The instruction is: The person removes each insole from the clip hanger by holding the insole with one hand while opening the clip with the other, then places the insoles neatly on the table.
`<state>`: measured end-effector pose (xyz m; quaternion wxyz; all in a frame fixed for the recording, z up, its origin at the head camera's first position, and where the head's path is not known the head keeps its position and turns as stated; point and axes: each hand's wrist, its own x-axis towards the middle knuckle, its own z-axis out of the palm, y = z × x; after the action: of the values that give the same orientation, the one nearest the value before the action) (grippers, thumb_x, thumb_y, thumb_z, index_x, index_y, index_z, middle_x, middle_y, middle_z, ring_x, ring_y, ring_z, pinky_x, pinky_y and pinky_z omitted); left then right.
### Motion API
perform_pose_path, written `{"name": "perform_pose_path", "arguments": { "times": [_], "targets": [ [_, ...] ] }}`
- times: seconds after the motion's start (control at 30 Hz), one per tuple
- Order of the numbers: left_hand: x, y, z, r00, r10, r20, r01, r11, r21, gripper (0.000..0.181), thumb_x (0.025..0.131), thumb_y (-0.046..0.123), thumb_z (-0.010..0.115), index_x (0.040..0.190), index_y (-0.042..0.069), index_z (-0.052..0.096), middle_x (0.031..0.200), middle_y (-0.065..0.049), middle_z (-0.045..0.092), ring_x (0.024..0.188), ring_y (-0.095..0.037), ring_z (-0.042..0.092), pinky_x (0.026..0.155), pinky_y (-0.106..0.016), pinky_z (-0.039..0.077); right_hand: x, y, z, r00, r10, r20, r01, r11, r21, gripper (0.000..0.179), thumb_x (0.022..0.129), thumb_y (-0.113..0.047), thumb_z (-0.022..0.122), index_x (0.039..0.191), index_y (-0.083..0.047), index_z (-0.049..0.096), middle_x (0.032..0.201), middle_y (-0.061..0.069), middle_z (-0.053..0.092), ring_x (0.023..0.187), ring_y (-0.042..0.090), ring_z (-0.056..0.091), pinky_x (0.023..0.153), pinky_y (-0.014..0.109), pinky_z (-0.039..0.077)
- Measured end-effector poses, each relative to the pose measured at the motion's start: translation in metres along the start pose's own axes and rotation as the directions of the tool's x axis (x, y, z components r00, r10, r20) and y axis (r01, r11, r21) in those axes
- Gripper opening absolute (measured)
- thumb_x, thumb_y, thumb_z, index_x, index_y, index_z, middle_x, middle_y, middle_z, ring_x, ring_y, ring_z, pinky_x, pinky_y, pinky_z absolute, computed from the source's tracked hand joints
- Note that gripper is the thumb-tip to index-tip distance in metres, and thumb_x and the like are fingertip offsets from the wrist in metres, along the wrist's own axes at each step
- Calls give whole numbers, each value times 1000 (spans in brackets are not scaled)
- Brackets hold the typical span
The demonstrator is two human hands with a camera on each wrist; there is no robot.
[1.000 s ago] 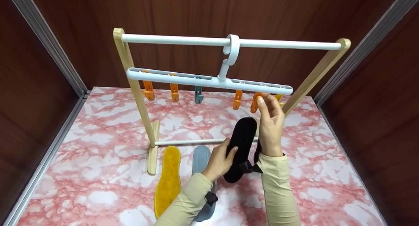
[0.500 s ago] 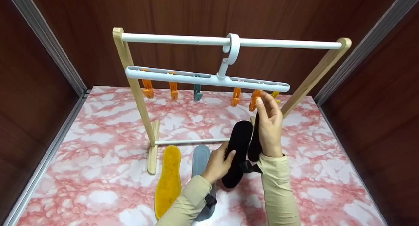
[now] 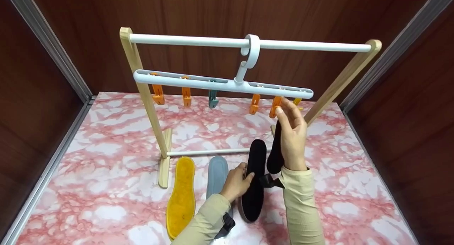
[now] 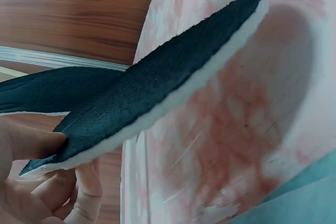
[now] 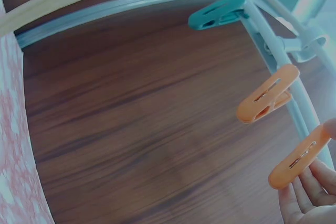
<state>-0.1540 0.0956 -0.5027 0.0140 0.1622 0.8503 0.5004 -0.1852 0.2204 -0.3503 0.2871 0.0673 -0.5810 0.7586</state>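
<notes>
My left hand [image 3: 238,183] pinches a black insole [image 3: 254,195] by its side edge, thumb on the dark face. Its white underside shows in the left wrist view, where the insole [image 4: 157,82] slants up from the fingers. My right hand [image 3: 295,138] pinches an orange clothespin [image 3: 275,107] on the light-blue hanger [image 3: 198,83]; in the right wrist view that clothespin [image 5: 299,158] lies between thumb and fingers. A second black insole [image 3: 275,153] hangs below the hanger's right end, partly hidden by my right hand. A yellow clothespin [image 3: 297,102] shows behind the fingers.
The hanger hooks over the white rail [image 3: 191,41] of a wooden stand [image 3: 147,103]. Other orange clothespins [image 3: 254,104] and a teal one [image 3: 212,99] hang from it. A yellow insole [image 3: 181,199] and a grey-blue insole [image 3: 217,174] lie on the pink marbled surface.
My left hand has lowered the black insole toward me and turned it more upright, apart from the hanging one. My right hand keeps its pinch on the clothespin; the hanger has shifted slightly.
</notes>
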Motion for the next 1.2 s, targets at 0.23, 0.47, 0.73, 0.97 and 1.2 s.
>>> {"name": "perform_pose_path", "arguments": {
  "times": [0.23,0.47,0.73,0.97,1.2],
  "targets": [
    [-2,-5,2,1000,-8,13,9,998,-55,14,91,11,62,85,6,50,63,8,42,57,-7,38,57,-21,32,-2,-2,0,999,32,-10,-32,998,-58,35,92,1,55,126,7,55,122,8,61,116,16,54,101,27,41],
    [-5,-9,5,1000,-12,6,12,997,-72,9,90,8,61,95,3,57,80,-7,69,68,-14,57,63,-27,45,-3,-1,-1,1000,22,6,-22,999,-40,34,91,3,55,125,6,56,117,3,62,110,15,56,97,25,44],
    [-8,-12,5,998,-58,30,60,995,-79,14,88,6,63,98,1,55,79,-8,62,68,-15,54,62,-29,45,-3,1,-1,999,26,24,-25,999,-31,35,91,1,57,125,5,57,110,4,64,105,16,59,94,25,45],
    [-9,-15,8,995,-78,58,82,994,-67,24,84,4,66,101,0,50,79,-8,59,68,-16,50,64,-31,44,-3,2,-3,999,26,40,-25,999,-33,34,91,1,57,125,4,57,106,5,64,100,16,60,91,25,45],
    [-11,-16,9,985,-126,118,133,990,-52,34,83,5,69,110,-3,49,95,-20,64,83,-30,61,73,-41,49,-4,2,-3,998,5,61,-3,1000,-26,36,91,2,57,126,4,56,106,6,64,100,18,61,92,27,46]
  ]
}}
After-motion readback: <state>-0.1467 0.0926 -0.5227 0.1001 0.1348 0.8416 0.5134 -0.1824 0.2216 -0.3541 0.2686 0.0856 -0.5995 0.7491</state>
